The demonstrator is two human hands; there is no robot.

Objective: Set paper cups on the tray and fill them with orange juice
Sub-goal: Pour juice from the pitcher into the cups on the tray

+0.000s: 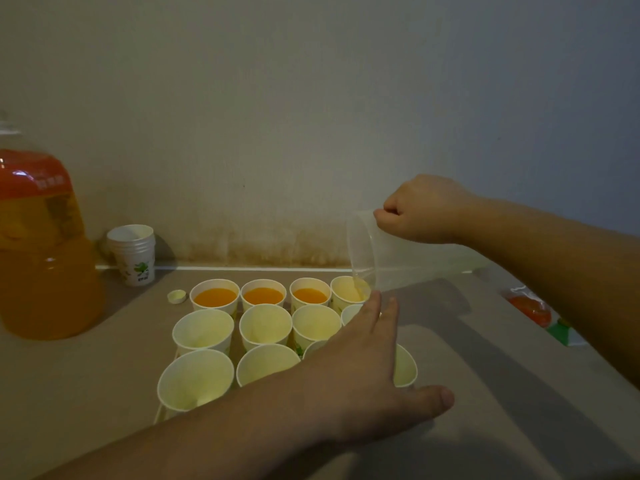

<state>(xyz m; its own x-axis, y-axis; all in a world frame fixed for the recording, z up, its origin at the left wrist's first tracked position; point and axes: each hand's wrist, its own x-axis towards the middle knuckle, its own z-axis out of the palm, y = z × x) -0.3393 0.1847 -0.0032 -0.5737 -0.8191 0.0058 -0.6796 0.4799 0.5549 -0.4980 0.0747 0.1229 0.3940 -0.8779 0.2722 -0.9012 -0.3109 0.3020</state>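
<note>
**Juice Goes Into the Fourth Cup**

The right hand (420, 211) is up high on the right side. Its fingers are curled tight around the top edge of a clear plastic jug (388, 251). The jug is tipped far over on its side. Its long side runs almost flat, from right to left, and its open mouth points left and down. The low lip of the jug is right over the far right cup (349, 289) in the back row. A little juice sits in that cup.

The left hand (367, 372) reaches in from the bottom left. Its fingers are straight and spread out flat, pointing up toward the back row. The thumb sticks out to the right. It holds nothing. It lies over the cups on the right side and hides some of them. You cannot tell if it touches them.

The paper cups stand upright in rows on the table (104, 393). Three back cups (263, 295) are full of orange juice. The nearer cups (265, 323) that show look empty.

A big juice bottle (41, 254) stands at the far left. Beside it is a stack of spare cups (133, 254). A small white cap (176, 296) lies near the back row.
</note>
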